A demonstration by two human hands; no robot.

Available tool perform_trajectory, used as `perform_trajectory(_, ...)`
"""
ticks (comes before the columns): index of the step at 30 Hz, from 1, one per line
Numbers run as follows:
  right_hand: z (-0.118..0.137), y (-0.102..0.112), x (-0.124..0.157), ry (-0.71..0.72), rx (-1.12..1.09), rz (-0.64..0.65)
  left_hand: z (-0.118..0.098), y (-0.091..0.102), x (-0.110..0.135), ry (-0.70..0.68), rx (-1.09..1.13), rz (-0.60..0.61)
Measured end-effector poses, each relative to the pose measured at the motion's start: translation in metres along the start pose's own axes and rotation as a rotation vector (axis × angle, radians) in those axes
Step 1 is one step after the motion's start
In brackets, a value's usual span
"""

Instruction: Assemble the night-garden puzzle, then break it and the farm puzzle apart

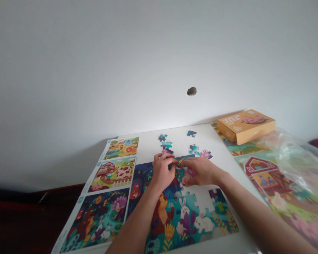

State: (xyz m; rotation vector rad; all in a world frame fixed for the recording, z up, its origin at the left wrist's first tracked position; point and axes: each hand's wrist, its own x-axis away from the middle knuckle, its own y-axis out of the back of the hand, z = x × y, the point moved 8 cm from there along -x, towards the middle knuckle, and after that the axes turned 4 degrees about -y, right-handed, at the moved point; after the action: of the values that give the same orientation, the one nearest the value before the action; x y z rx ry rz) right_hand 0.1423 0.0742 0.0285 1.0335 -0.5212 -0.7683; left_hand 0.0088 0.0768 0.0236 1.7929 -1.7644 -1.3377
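Observation:
A partly joined jigsaw puzzle (187, 233) of a night forest lies on the white table, with rabbits, a bear and plants on it. My left hand (164, 167) is over its upper part, thumb and forefinger closed at a puzzle piece near the top edge. From the other side my right hand (200, 171) reaches the same spot, its curled fingers on a puzzle piece (188, 173) with purple on it. The fingertips of both hands nearly meet, and partly hide the pieces. Below my right hand a gap (204, 201) in the puzzle shows white table.
Several loose pieces lie beyond the hands, among them a dark blue piece (191, 133) and a purple piece (206, 154). A picture sheet (95, 220) lies left. On the right are an orange puzzle box (246, 125), a farm picture (270, 173) and clear plastic (294, 158). A wall stands behind.

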Motion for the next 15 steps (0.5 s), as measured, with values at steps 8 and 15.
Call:
perform_trajectory(8,-0.0038,0.004,0.0019,-0.025,0.056,-0.02,-0.0019,-0.0004,0.0,-0.004,-0.009,0.014)
perform_trajectory(15,-0.0028,0.0078,0.0013,0.014,-0.046,-0.048,-0.0054,0.0001,0.0005,-0.019,0.007,0.025)
